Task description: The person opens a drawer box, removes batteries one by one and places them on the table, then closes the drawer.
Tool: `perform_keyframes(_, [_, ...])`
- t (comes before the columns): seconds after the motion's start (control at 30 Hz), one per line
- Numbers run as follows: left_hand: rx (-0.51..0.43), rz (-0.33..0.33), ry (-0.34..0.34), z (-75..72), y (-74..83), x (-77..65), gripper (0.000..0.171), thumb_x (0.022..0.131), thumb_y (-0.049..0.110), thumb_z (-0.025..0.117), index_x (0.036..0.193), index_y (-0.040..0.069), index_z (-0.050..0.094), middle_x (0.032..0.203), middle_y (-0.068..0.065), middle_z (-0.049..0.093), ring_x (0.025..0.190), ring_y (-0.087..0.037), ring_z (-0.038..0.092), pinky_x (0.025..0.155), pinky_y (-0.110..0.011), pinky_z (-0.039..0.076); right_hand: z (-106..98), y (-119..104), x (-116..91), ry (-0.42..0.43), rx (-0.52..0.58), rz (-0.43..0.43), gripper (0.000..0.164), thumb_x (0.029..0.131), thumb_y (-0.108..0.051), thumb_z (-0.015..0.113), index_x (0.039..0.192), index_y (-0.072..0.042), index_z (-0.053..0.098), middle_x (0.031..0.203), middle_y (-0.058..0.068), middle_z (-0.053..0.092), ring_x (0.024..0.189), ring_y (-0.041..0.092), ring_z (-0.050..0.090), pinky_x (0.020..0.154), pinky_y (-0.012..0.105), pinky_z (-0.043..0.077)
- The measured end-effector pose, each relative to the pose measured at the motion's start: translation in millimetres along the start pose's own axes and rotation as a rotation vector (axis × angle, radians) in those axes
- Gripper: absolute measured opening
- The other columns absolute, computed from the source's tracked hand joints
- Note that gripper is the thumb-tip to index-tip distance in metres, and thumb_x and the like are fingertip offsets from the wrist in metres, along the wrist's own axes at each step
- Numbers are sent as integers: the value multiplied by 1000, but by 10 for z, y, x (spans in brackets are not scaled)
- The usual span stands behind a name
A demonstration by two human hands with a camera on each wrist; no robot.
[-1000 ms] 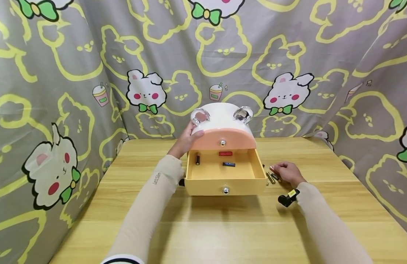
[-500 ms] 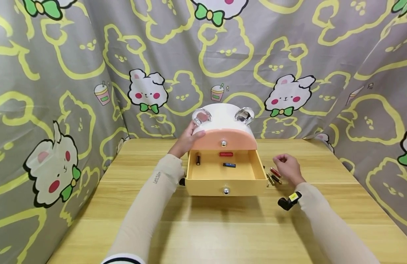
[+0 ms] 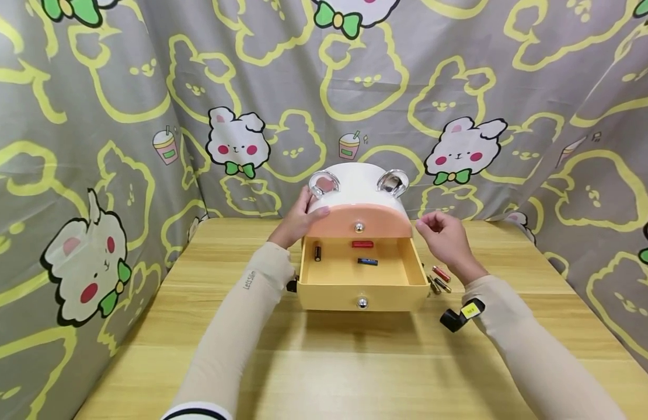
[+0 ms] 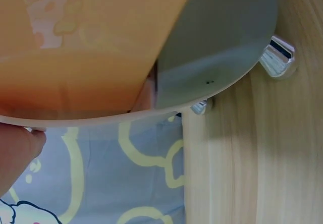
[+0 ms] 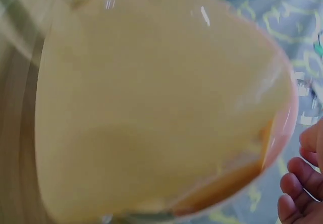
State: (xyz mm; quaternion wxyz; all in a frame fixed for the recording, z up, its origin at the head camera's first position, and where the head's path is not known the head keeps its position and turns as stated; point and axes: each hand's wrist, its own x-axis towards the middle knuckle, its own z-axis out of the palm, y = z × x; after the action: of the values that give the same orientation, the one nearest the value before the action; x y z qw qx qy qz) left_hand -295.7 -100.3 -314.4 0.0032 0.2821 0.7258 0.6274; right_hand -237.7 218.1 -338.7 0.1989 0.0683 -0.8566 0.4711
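A small drawer cabinet [image 3: 355,189] with a white domed top and silver ears stands at the table's back middle. Its yellow lower drawer [image 3: 329,297] is pulled out. Inside lie a black battery [image 3: 317,253], a red battery [image 3: 362,244] and a blue battery [image 3: 368,262]. My left hand [image 3: 296,224] grips the cabinet's left side, thumb on the peach front. Near the cabinet's right edge, my right hand [image 3: 443,236] is raised with loosely curled fingers; nothing shows between them. In the right wrist view its fingers [image 5: 298,183] appear beside the cabinet's side [image 5: 151,93].
Several loose batteries, including another red battery [image 3: 441,273] and a black-and-gold battery [image 3: 442,285], lie right of the drawer. The wooden table [image 3: 355,373] extends to the front. A patterned curtain [image 3: 282,70] hangs behind and at both sides.
My right hand has left the loose red battery, which stays on the table, and moved up and left to the cabinet's right edge. My left hand keeps its grip.
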Motion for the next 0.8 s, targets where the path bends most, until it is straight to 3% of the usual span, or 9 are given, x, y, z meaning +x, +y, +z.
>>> perform_keyframes(0.17, [-62, 40, 36, -34, -204, 99, 84, 88, 6, 66, 151, 11, 11, 147, -16, 37, 126, -23, 41, 109, -34, 28, 5, -252, -8, -48, 30, -60, 26, 95, -22, 65, 97, 4, 64, 83, 11, 59, 74, 18, 50, 61, 21, 42])
perform_keyframes(0.33, [-97, 54, 42, -55, -257, 139, 89, 86, 1, 66, 153, 15, 8, 146, -15, 39, 126, -23, 43, 107, -34, 32, 87, -443, -28, -202, 45, -114, 19, 94, -15, 66, 96, 4, 68, 82, 12, 62, 71, 18, 49, 59, 23, 42])
perform_keyframes(0.43, [-90, 54, 42, -56, -206, 139, 97, 85, -1, 67, 155, 15, 3, 149, -17, 34, 130, -27, 40, 108, -36, 32, 140, -497, -39, -344, 3, -153, 16, 93, -13, 66, 97, 2, 70, 86, 10, 65, 74, 18, 52, 64, 26, 44])
perform_keyframes(0.63, [29, 81, 72, 6, 113, 55, 101, 80, 2, 71, 156, 12, 5, 160, -15, 10, 145, -31, 14, 115, -42, 16, 264, -523, 9, -575, -132, -235, 17, 91, -12, 68, 102, 0, 70, 93, 4, 70, 82, 18, 60, 76, 35, 50])
perform_keyframes(0.8, [108, 75, 115, 52, 210, 23, 94, 78, 3, 73, 153, 9, 17, 156, -17, 22, 144, -28, 16, 115, -41, 14, 348, -553, 45, -742, -326, -280, 28, 90, -18, 70, 112, 0, 67, 108, 6, 68, 98, 21, 61, 90, 40, 47])
